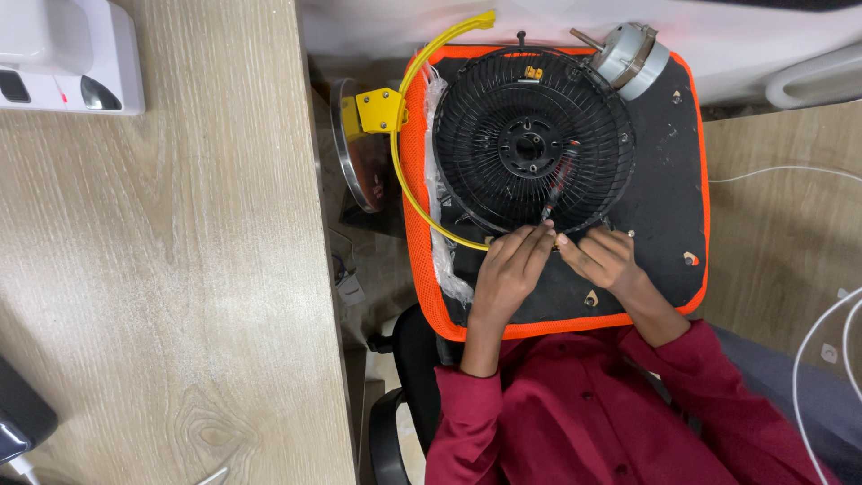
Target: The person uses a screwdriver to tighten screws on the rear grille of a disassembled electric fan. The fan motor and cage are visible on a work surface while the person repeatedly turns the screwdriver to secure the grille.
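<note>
Both hands [508, 269] [600, 258] pinch fan grille's [532, 144] near rim.

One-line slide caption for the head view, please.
Both hands, left hand and right hand, pinch wires at black fan grille edge.

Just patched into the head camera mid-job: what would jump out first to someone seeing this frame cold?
First, the round black wire fan grille, lying flat on a black work mat with a bright orange border in the middle of the view. The left hand and right hand meet at its near rim, fingertips together. A curved yellow plastic band hugs the grille's left edge, and a silver metal motor sits at the mat's far right corner.
</note>
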